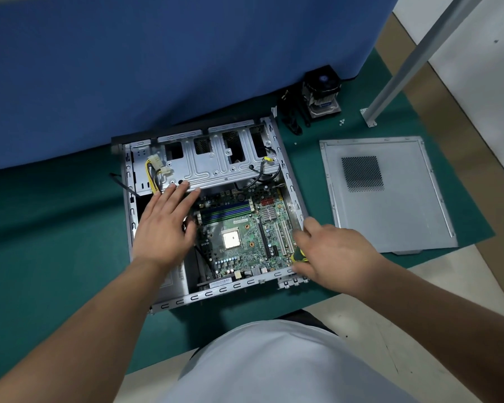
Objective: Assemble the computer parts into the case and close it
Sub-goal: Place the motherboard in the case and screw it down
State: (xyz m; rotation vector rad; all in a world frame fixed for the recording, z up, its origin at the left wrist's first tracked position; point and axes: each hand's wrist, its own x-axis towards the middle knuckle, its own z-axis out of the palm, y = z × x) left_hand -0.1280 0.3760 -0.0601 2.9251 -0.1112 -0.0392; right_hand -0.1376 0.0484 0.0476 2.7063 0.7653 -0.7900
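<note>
Case (213, 293) lies open on its side on the green mat (56, 228), back edge against the blue partition (157, 68). Motherboard (242, 237) sits inside, bare CPU socket (231, 239) near the middle, RAM slots (226, 212) above it.

Left hand (165, 228) is flat over the left part of the case, fingers straight and spread, fingertips (184, 186) touching the lower edge of the metal drive cage (216, 161). It holds nothing. The motherboard is just right of that palm; yellow-and-black power cables (152, 175) with white connectors are just above-left of the fingertips.

Right hand (335, 254) is over the case's lower right corner, fingers curled around a yellow-and-black screwdriver handle (298, 255). Only a bit of the handle shows; tip hidden, can't tell whether it touches the board. Expansion slots (282, 237) are just left of this hand.

Side panel (390, 196) lies flat on the mat, right of the case and apart from it, vent grille up. CPU cooler (323, 91) with fan stands behind it by the partition, a few loose screws (342, 121) beside. Metal table leg (413, 59) at upper right.
</note>
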